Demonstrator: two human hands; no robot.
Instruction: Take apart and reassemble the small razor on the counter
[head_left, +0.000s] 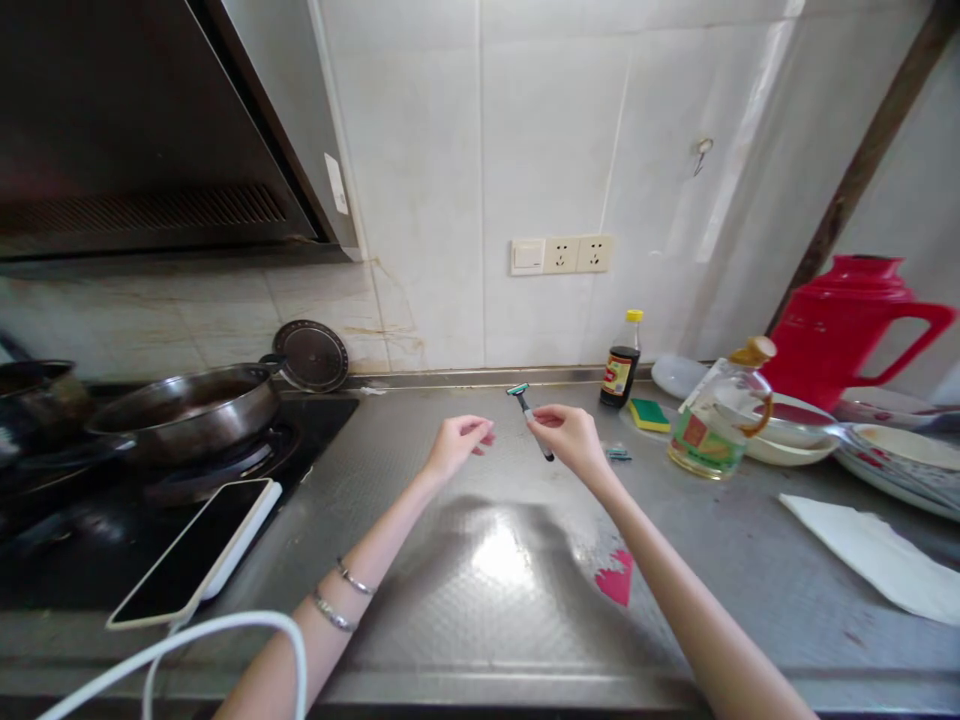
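Note:
My right hand (566, 435) pinches a razor (529, 410) by its grey and black handle. The razor's teal head points up and to the left, above the steel counter. To the left of it, my left hand (461, 445) hovers over the counter with loosely bent fingers and nothing visible in them. Small teal razor heads (618, 454), apparently in clear wrapping, lie just right of my right hand. A ragged red patch (616, 578) marks the counter beside my right forearm.
At left, a phone (193, 555) with a white cable lies partly over the stove by a metal pan (191, 410). At right stand a soy sauce bottle (621, 365), sponge (649, 415), glass oil jug (712, 425), red thermos (840, 330), stacked dishes and white paper (877, 555).

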